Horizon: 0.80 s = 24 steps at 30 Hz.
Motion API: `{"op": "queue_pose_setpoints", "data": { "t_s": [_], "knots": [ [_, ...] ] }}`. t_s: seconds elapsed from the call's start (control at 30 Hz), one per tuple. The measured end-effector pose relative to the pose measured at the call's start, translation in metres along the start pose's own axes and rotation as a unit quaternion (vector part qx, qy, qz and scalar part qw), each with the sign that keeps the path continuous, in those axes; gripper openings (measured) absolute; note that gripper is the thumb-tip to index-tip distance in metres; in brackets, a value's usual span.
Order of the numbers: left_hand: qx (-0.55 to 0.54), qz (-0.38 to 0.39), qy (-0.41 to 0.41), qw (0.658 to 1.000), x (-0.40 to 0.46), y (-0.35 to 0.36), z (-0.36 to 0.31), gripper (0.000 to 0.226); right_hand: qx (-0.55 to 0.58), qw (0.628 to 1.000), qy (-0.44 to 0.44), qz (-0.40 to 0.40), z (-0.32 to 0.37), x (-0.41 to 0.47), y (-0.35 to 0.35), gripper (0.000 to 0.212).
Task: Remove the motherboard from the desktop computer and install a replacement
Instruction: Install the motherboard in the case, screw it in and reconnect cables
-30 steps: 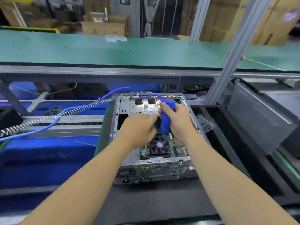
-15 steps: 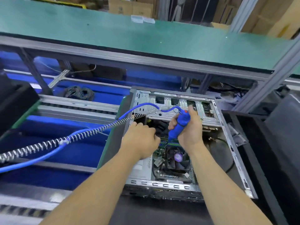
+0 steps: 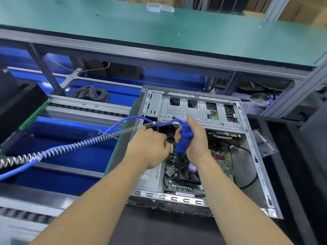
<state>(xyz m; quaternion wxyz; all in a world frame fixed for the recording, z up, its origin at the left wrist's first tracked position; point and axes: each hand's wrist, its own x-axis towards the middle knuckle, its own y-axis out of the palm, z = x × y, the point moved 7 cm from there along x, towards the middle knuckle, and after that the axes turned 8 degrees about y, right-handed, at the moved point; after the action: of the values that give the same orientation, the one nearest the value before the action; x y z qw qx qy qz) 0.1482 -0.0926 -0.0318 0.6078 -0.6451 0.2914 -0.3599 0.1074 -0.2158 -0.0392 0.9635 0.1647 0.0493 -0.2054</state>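
Working inside the open case with a blue driver

Gripping a blue electric screwdriver, the right hand has its fingers wrapped round the tool's body and its thumb up near the top — the tool stands nearly upright, tip down toward the motherboard. A blue cable and a coiled spring cord run from the tool's top away to the left. The left hand sits just beside the tool with fingers curled under; whether this grip pinches anything cannot be told, as the fingertips are hidden.

The desktop computer case lies on its side on a dark table, open upward. The green motherboard is in the case's lower half, below the hands, with a black cooler fan bearing a purple centre label mounted on it. A metal drive cage spans the far end of the case. A black cable loops across the bare case floor to the right.

Beyond — a coil of grey wire on a blue surface, and a green shelf above.
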Motion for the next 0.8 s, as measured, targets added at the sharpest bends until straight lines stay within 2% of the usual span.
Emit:
{"op": "queue_pose_setpoints", "data": {
  "t_s": [0.23,0.37,0.47,0.63,0.8],
  "knots": [
    [-0.023,-0.004,-0.004,1.0,-0.0002,0.0006,0.0013,0.037,-0.018,1.0,-0.005,0.002,-0.0009,-0.0012,-0.0048,0.047],
    [-0.05,-0.01,-0.039,0.998,-0.0038,0.0023,0.0056,0.037,-0.061,0.997,-0.017,0.042,-0.0031,-0.0055,-0.0017,0.049],
    [-0.023,-0.013,-0.009,1.0,-0.0037,-0.0017,0.0004,0.038,-0.094,0.993,-0.024,0.071,-0.0039,-0.0075,0.003,0.055],
    [-0.058,-0.007,-0.057,0.997,-0.0046,0.0014,0.0056,0.037,-0.084,0.995,-0.027,0.046,-0.0041,-0.0042,-0.0008,0.062],
    [-0.045,-0.02,-0.015,0.999,-0.0019,-0.0048,0.0017,0.041,-0.116,0.992,-0.046,-0.007,-0.0098,-0.0092,0.0034,0.068]
  ]
}}
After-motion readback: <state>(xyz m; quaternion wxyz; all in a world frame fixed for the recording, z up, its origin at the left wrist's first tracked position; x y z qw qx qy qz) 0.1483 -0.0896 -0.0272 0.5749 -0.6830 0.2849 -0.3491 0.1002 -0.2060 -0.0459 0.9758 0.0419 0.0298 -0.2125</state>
